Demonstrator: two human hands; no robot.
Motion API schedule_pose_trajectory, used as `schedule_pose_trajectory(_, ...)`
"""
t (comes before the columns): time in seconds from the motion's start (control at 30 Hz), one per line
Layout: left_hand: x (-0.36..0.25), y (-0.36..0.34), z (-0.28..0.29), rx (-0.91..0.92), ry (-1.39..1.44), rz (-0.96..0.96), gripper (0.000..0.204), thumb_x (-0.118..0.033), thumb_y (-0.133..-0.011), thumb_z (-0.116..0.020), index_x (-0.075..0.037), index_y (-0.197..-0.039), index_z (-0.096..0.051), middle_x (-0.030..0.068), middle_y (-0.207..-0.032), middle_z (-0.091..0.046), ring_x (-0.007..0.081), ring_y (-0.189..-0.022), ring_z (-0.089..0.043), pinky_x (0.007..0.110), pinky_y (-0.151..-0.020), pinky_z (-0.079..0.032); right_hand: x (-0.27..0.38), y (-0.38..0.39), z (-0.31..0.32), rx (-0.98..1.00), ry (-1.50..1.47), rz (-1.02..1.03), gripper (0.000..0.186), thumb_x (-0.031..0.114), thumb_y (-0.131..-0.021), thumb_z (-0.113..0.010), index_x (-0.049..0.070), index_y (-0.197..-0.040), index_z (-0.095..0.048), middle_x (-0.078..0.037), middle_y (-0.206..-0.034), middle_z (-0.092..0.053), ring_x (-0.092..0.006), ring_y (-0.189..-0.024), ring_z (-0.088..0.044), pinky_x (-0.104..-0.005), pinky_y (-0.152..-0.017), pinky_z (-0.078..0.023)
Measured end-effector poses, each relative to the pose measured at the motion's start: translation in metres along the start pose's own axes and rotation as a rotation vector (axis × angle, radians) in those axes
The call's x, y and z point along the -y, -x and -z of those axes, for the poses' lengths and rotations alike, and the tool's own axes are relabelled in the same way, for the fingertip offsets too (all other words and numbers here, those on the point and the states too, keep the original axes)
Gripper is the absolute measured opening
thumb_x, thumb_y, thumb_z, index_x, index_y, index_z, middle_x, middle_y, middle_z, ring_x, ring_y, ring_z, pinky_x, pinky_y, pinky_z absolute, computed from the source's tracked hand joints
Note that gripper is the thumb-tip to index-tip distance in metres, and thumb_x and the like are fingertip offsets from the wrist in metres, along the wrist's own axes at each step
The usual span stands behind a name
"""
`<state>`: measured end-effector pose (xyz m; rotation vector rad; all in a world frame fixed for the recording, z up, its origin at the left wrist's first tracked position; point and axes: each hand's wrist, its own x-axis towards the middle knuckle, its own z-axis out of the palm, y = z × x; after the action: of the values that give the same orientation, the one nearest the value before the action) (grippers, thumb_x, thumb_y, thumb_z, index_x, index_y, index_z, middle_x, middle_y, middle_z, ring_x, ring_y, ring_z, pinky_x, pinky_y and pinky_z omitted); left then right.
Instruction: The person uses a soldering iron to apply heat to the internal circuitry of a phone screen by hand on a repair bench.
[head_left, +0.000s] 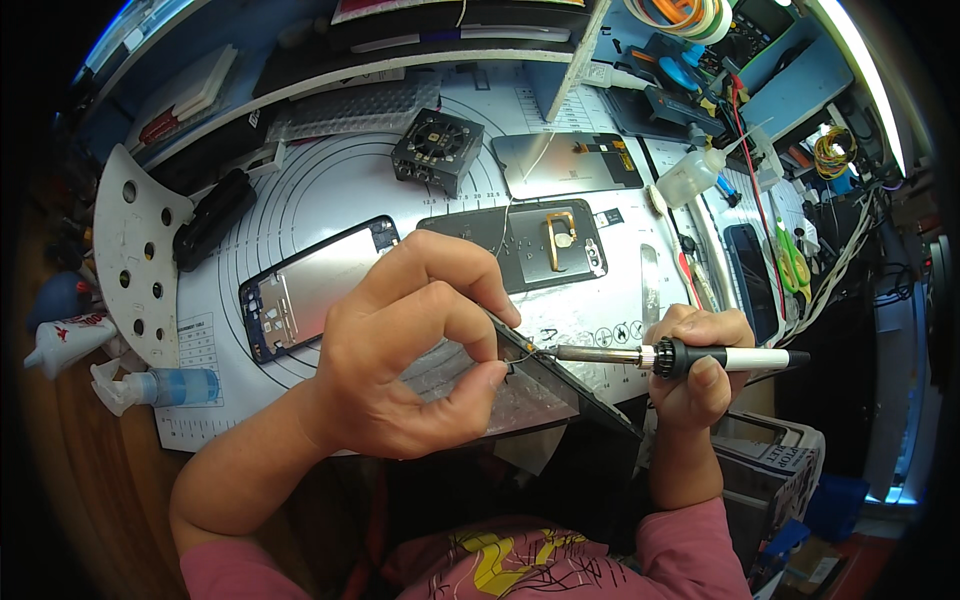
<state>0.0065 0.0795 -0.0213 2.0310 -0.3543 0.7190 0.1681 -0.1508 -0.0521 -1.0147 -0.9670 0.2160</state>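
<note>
My left hand [420, 350] is closed at the dark edge of a tilted phone part [580, 385], its thumb and index finger pinching a thin wire [522, 358]. Other fingers curl over that part's upper side. My right hand [700, 375] grips a soldering iron [760, 357], whose tip meets the wire or edge near a small orange spot; exact contact is too small to tell. Behind my left hand lies a silver-and-dark phone frame [285, 310]. A dark back cover [470, 235] with a gold flex cable [558, 243] lies above the work.
A black cooling fan [438, 148], a display panel [530, 160] and a squeeze bottle [680, 182] stand or lie farther back. A perforated white holder [130, 250] and a blue-liquid bottle [182, 385] are left. Scissors [792, 260], cables and tools crowd the right, below shelves.
</note>
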Motion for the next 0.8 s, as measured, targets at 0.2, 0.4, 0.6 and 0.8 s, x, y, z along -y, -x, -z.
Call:
schedule_pose_trajectory(0.2, -0.0009, 0.0003, -0.0004, -0.001, -0.007, 0.007, 0.017, 0.006, -0.072, -0.065, -0.003, -0.081, -0.056, 0.0139, -0.104, -0.05, 0.0244, -0.092, -0.07, 0.032, -0.076, -0.057, -0.0005, -0.0002, -0.0005, 0.004, 0.005, 0.007, 0.037, 0.026, -0.092, -0.07, -0.007, -0.103, -0.058, -0.015, -0.067, -0.058, -0.0142, -0.051, -0.052, -0.0255, -0.046, -0.041)
schedule_pose_trajectory(0.4, -0.0007, 0.0002, 0.0001, -0.006, -0.006, 0.003, 0.017, 0.006, -0.072, -0.065, -0.003, -0.081, -0.056, 0.0141, -0.105, -0.05, 0.0244, -0.092, -0.07, 0.032, -0.076, -0.057, 0.0004, -0.0001, -0.0009, 0.001, 0.005, -0.004, 0.036, 0.025, -0.092, -0.069, -0.007, -0.102, -0.058, -0.015, -0.068, -0.059, -0.0143, -0.052, -0.053, -0.0255, -0.046, -0.042)
schedule_pose_trajectory(0.6, -0.0006, -0.0002, 0.0002, -0.003, -0.01, -0.001, 0.017, 0.006, -0.072, -0.065, -0.003, -0.081, -0.056, 0.014, -0.105, -0.05, 0.0243, -0.092, -0.07, 0.032, -0.076, -0.057, -0.0006, -0.0003, -0.001, -0.004, -0.009, -0.001, 0.033, 0.022, -0.09, -0.068, -0.008, -0.101, -0.058, -0.015, -0.068, -0.059, -0.0143, -0.052, -0.052, -0.0255, -0.046, -0.042)
schedule_pose_trajectory(0.8, -0.0015, 0.0003, -0.0009, -0.006, -0.006, 0.009, 0.018, 0.007, -0.071, -0.066, -0.004, -0.081, -0.055, 0.0136, -0.105, -0.05, 0.0239, -0.092, -0.07, 0.032, -0.077, -0.057, -0.0004, -0.0001, -0.0004, -0.008, 0.004, -0.007, 0.033, 0.022, -0.09, -0.068, -0.008, -0.101, -0.059, -0.015, -0.068, -0.059, -0.014, -0.052, -0.052, -0.0255, -0.046, -0.042)
